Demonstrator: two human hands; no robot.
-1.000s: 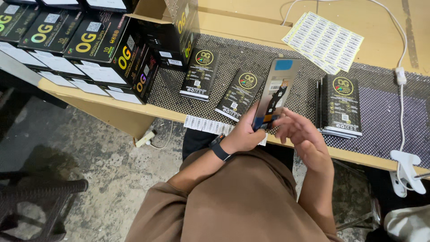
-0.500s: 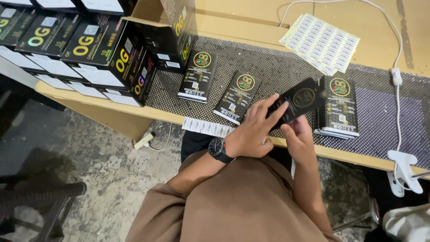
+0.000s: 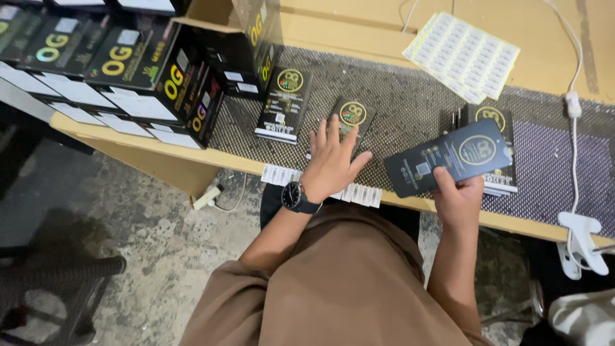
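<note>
My right hand (image 3: 456, 200) holds a flat black box (image 3: 448, 157) with a gold round emblem, face up, just above the table's front edge. My left hand (image 3: 333, 160), with a black watch at the wrist, lies spread with open fingers on another flat black box (image 3: 351, 116) and on a white label strip (image 3: 359, 193) at the table edge. A further stack of black boxes (image 3: 286, 102) lies to the left, and one more stack (image 3: 498, 181) sits partly hidden under the held box.
A wooden table (image 3: 160, 150) carries a dark mesh mat (image 3: 410, 102). Large black cartons (image 3: 138, 70) fill the left side. A sheet of white stickers (image 3: 462, 56) lies at the back. A white cable (image 3: 572, 102) and white clamp (image 3: 580, 240) sit at the right. Concrete floor below.
My left hand let go of the box and went down left onto the box on the mat. My right hand now holds the box alone, turned face up.
</note>
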